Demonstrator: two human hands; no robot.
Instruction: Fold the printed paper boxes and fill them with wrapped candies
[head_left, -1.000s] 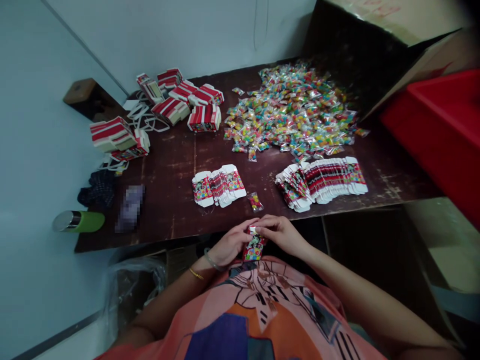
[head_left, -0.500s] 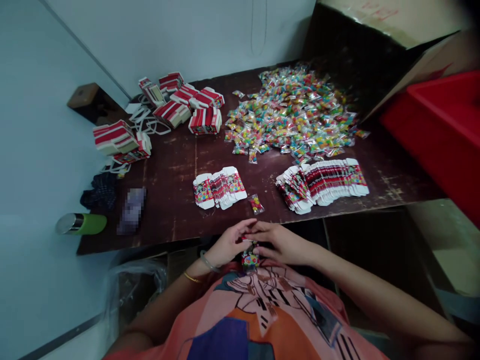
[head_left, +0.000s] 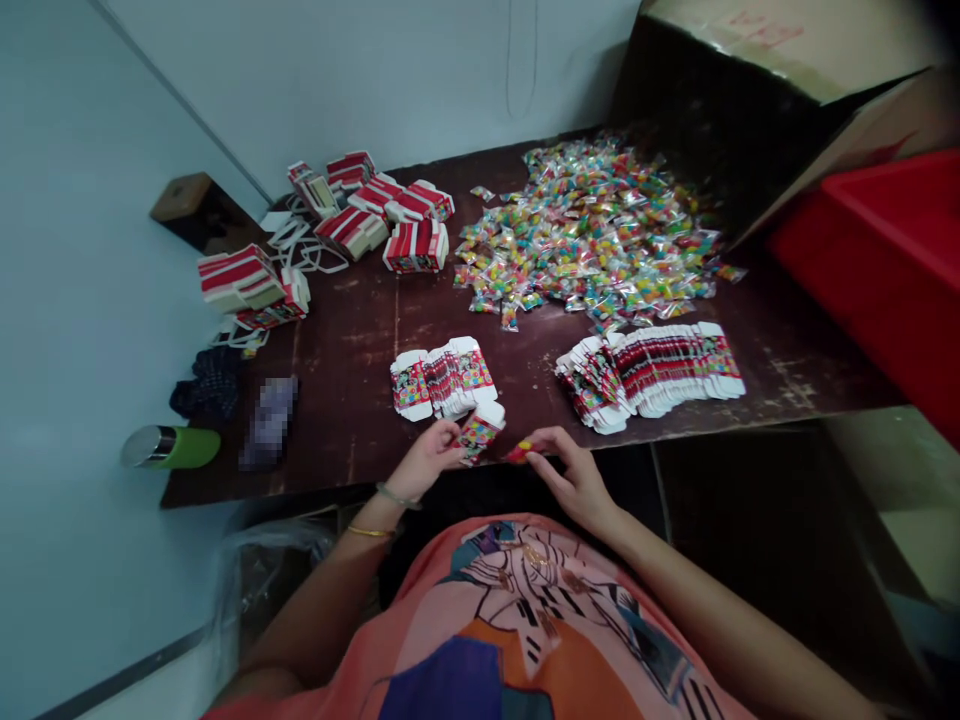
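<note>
Near the table's front edge my left hand [head_left: 426, 462] grips a small red printed box [head_left: 480, 430] with a white flap raised at its upper end. Just to the right, my right hand [head_left: 574, 477] pinches a candy packet [head_left: 520, 452] between thumb and fingers, a little apart from the box. Beyond my left hand lies a short row of flat printed boxes [head_left: 444, 378]. A longer row of flat boxes [head_left: 667, 368] lies to the right. Behind them spreads a large heap of clear candy packets [head_left: 592, 235].
Stacked red and white boxes [head_left: 349, 230] and white straps stand at the back left of the dark table [head_left: 337, 400]. A green bottle [head_left: 172, 447], dark cloth [head_left: 208, 385] and blurred item [head_left: 270, 420] lie left. A red bin [head_left: 885, 250] and cardboard box [head_left: 795, 40] are right.
My hands have moved apart and forward from my lap to the table edge. My left hand has brought the box up. The lone packet from the table is now in my right hand.
</note>
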